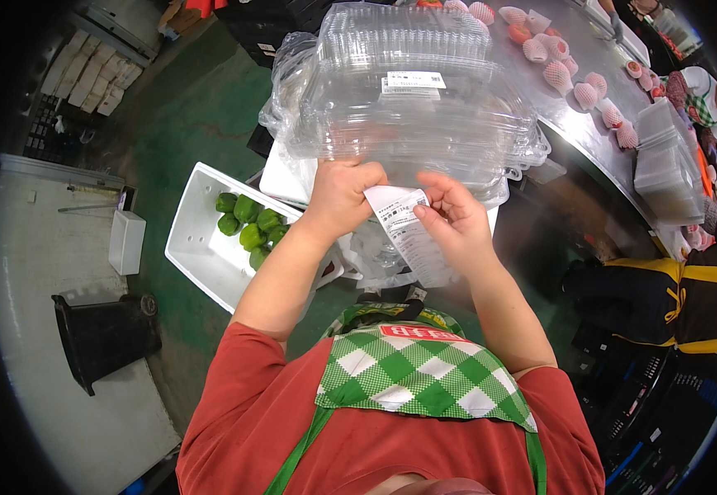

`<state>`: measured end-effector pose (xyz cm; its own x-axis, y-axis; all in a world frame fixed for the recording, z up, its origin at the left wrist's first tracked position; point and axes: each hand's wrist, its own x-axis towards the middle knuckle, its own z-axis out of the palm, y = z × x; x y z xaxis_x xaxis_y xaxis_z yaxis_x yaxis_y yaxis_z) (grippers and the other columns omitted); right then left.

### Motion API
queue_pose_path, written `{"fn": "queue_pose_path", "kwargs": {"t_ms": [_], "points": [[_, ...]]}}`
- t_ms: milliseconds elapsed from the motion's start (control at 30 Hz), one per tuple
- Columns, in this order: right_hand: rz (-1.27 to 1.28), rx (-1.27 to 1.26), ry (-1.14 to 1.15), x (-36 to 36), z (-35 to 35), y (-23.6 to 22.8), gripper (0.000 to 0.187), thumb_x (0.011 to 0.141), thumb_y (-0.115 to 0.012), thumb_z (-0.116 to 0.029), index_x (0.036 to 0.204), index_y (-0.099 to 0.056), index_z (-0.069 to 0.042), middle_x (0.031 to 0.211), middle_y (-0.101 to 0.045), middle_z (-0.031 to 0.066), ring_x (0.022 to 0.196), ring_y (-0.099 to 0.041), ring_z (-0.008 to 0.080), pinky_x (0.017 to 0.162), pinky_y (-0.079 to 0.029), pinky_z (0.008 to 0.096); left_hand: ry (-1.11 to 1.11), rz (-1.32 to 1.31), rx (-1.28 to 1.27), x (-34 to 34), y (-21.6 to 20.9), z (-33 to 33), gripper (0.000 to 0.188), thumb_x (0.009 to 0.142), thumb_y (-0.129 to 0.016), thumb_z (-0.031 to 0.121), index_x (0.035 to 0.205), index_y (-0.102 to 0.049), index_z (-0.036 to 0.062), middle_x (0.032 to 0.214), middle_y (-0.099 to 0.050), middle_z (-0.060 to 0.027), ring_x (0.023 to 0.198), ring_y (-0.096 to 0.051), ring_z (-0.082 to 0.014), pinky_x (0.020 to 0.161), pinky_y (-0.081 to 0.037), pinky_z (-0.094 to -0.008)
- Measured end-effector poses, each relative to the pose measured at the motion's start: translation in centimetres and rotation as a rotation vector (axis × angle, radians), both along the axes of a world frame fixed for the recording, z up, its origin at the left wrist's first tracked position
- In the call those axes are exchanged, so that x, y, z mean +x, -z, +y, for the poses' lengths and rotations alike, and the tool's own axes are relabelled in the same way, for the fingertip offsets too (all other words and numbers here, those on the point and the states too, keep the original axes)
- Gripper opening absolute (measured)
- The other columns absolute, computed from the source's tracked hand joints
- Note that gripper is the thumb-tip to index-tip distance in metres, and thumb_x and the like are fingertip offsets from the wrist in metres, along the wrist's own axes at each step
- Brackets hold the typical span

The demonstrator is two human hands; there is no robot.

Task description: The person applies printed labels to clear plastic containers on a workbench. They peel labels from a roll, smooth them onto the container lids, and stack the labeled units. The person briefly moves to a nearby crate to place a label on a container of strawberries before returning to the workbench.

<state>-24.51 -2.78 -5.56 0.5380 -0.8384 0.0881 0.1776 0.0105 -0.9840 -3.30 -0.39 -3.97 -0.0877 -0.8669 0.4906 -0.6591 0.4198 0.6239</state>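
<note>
Strip of white printed labels [408, 235], one, hanging at a slant in front of the wearer's chest, between the two hands, its lower end toward the apron. Left hand [343, 194]: curled narrow, holding the strip's upper left corner. Right hand [457, 219]: thumb and forefinger closed on the strip's upper right edge, other fingers loosely bent. Clear plastic containers [424, 124], stacked, just beyond the hands; a white label [414, 80] on top. White box [196, 216], open, to the left, holding several green peppers [251, 237]. Metal bench [593, 49], upper right, bearing round fruits in pink foam nets [557, 77]. Clear trays [666, 177], stacked, at the far right. Black bin [109, 338], lower left. Apron [424, 375], green-and-white check, worn over a red shirt [424, 445].
</note>
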Motion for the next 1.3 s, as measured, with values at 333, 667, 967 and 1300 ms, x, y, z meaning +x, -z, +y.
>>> {"fn": "queue_pose_path", "kwargs": {"t_ms": [333,667,967,1300], "points": [[0.08,-0.067,-0.013,0.4,-1.0,-0.6,0.022,0.09,-0.069,-0.003,0.111,-0.067,0.0,0.088,-0.061,-0.0015,0.08,-0.056,0.0065,0.07,-0.048,0.0223,-0.038,-0.146,-0.001,0.3,-0.7,0.0,0.021,0.067,-0.081,0.022,0.067,-0.065,0.0078,0.072,-0.061,-0.0097,0.066,-0.062,-0.0315,0.058,-0.045,-0.04],[0.129,0.015,-0.025,1.0,-1.8,-1.1,0.015,0.089,-0.071,-0.004,0.104,-0.07,-0.003,0.087,-0.065,0.003,0.076,-0.061,0.0104,0.067,-0.05,0.0252,0.053,0.0,-0.096,0.0,-0.2,-0.5,0.013,0.073,-0.078,0.013,0.084,-0.072,0.0085,0.076,-0.071,-0.0074,0.065,-0.066,-0.0247,0.057,-0.05,-0.0334],[0.311,-0.489,0.055,0.6,-2.4,-2.4,0.015,0.086,-0.074,-0.006,0.1,-0.071,-0.004,0.087,-0.066,0.0078,0.073,-0.064,0.0185,0.065,-0.052,0.0281,0.016,-0.18,-0.055,0.7,0.1,-0.4,0.011,0.071,-0.077,0.011,0.078,-0.069,0.009,0.072,-0.069,-0.0052,0.065,-0.067,-0.0235,0.056,-0.049,-0.0333],[0.274,-0.332,-0.022,0.6,-2.5,-2.4,0.015,0.086,-0.073,-0.002,0.101,-0.072,-0.003,0.092,-0.066,0.0076,0.081,-0.062,0.0147,0.069,-0.052,0.0281,0.01,-0.122,-0.074,0.5,0.5,-0.7,0.011,0.071,-0.078,0.012,0.077,-0.069,0.0088,0.069,-0.068,-0.0062,0.062,-0.065,-0.0242,0.055,-0.048,-0.0335]]}}
